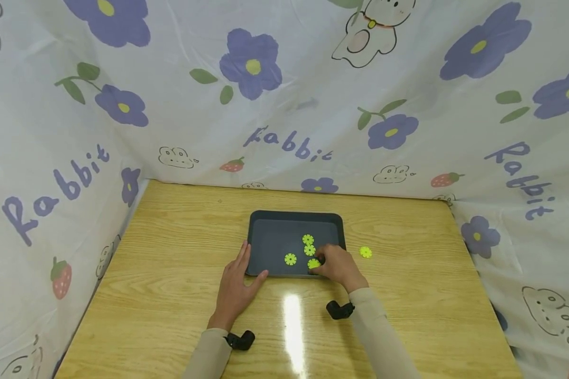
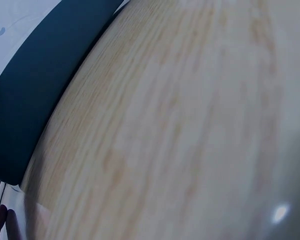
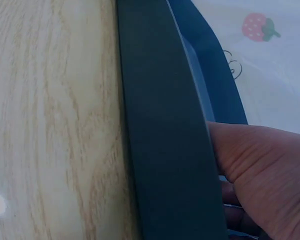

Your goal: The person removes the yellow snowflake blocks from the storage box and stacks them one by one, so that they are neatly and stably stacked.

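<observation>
A dark grey rectangular tray (image 1: 270,237) lies on the wooden table. Inside it are several bright yellow-green notched plastic discs, like interlocking snowflake pieces; one disc (image 1: 290,259) lies apart, left of two others (image 1: 308,240). My left hand (image 1: 234,289) rests against the tray's front left corner, fingers straight along the left side and thumb at the front edge. Over the tray's front right part, my right hand (image 1: 339,266) pinches a yellow disc (image 1: 313,263) between thumb and curled fingers. In the right wrist view the tray wall (image 3: 170,130) hides the fingertips.
Another yellow disc (image 1: 365,252) sits on the table (image 1: 185,231) to the right of the tray. A white cloth (image 1: 303,105) printed with flowers and rabbits hangs behind the table and at both sides. Each wrist wears a small black camera (image 1: 241,340).
</observation>
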Demonstrator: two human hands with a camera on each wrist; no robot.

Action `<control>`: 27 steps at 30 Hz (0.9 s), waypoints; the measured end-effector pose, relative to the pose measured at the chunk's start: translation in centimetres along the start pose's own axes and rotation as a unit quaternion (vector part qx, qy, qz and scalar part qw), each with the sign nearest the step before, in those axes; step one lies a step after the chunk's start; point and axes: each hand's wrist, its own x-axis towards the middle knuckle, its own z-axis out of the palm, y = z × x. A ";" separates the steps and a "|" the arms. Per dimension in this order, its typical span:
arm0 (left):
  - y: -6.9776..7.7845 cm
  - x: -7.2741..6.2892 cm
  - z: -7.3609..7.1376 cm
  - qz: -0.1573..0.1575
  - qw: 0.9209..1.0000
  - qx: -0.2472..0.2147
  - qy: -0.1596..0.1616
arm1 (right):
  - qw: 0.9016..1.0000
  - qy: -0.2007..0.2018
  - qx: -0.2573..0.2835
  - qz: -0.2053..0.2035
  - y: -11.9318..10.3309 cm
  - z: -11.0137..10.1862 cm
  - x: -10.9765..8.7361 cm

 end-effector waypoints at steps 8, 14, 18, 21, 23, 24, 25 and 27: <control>0.0 0.0 0.1 -0.001 1.000 0.002 -0.001 | 1.000 0.005 0.001 -0.014 0.2 0.3 0.0; -0.1 0.0 0.2 0.000 1.000 0.005 -0.001 | 1.000 0.009 0.009 -0.017 0.4 0.5 0.0; -0.1 0.0 0.2 -0.001 1.000 0.004 -0.001 | 0.999 0.022 0.030 -0.010 0.6 0.8 -0.1; -0.1 0.0 0.3 0.002 1.000 0.006 0.002 | 0.997 0.047 0.066 -0.004 0.8 0.9 -0.2; -0.1 0.0 0.2 0.003 1.000 0.007 0.004 | 0.993 0.069 0.093 -0.008 0.9 0.9 -0.3; -0.1 0.1 0.2 0.003 1.000 0.007 0.004 | 0.991 0.080 0.106 -0.010 1.0 0.9 -0.4; -0.1 0.1 0.2 0.003 1.000 0.007 0.004 | 0.988 0.093 0.119 -0.014 1.1 0.8 -0.5; -0.1 0.1 0.2 0.002 1.000 0.006 0.003 | 0.982 0.118 0.146 -0.021 1.2 0.5 -0.7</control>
